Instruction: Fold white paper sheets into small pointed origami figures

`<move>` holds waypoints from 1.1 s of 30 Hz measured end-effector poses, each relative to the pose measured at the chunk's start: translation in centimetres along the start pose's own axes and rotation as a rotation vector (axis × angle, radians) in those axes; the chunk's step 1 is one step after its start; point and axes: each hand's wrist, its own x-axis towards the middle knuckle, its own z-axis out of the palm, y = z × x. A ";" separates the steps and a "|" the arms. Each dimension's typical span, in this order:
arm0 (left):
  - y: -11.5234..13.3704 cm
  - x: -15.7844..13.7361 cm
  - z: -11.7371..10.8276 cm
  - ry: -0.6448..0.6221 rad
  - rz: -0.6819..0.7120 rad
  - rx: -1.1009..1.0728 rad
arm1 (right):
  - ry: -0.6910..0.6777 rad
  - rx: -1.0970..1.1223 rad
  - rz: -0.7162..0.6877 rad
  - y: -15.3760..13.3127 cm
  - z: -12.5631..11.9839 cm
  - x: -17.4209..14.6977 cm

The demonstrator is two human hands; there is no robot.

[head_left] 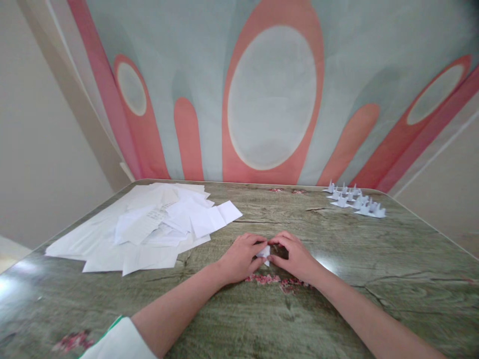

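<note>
A small folded piece of white paper (265,252) is held between my two hands, low over the middle of the table. My left hand (242,257) grips its left side, the fingers covering much of it. From the right, my right hand (291,254) pinches the other side with thumb and fingertips. A small point of the paper sticks out below the fingertips. The exact folded shape is mostly hidden.
A spread heap of white paper sheets (149,224), some with writing, covers the table's left side. Several small folded white paper figures (361,202) stand in rows at the back right. The wood-patterned table (374,249) meets a pink and grey patterned wall (209,99).
</note>
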 end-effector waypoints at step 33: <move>0.1 0.0 0.0 0.027 -0.032 -0.044 | -0.078 0.034 0.007 -0.2 -0.7 0.1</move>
